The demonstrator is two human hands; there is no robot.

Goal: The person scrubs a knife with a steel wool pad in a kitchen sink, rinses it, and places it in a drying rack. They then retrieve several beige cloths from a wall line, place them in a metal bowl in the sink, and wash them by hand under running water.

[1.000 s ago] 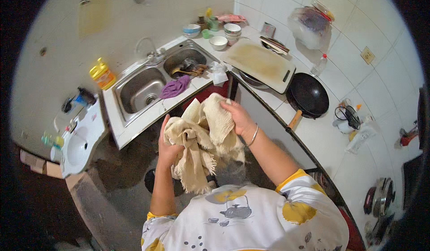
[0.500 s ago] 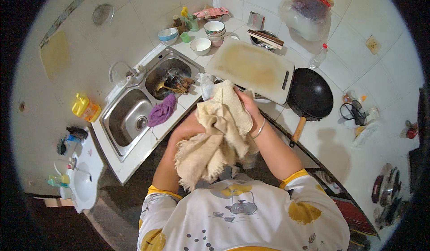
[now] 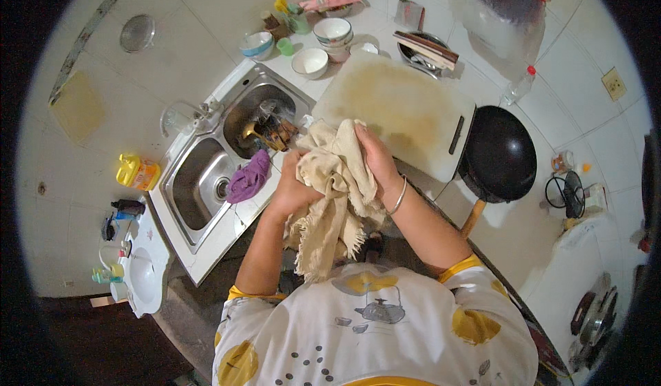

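A beige cloth with a frayed edge is bunched up in front of my chest. My left hand is closed round its left side, the fingers partly sunk in the folds. On the other side my right hand grips the cloth, wrist turned inward under a silver bangle. Whether the folds wrap anything is hidden. Just beyond the cloth lies a pale cutting board with brown stains. Left of my left hand, a purple cloth is draped over the sink's front edge.
The double steel sink holds utensils in its far basin. Several bowls stand behind it. At right, a black wok with a wooden handle rests beside the board. A yellow jug stands left of the sink.
My left hand has come up and shows more clearly on the cloth. The cloth's folds have shifted, and its hanging end is narrower. The whole view has turned slightly.
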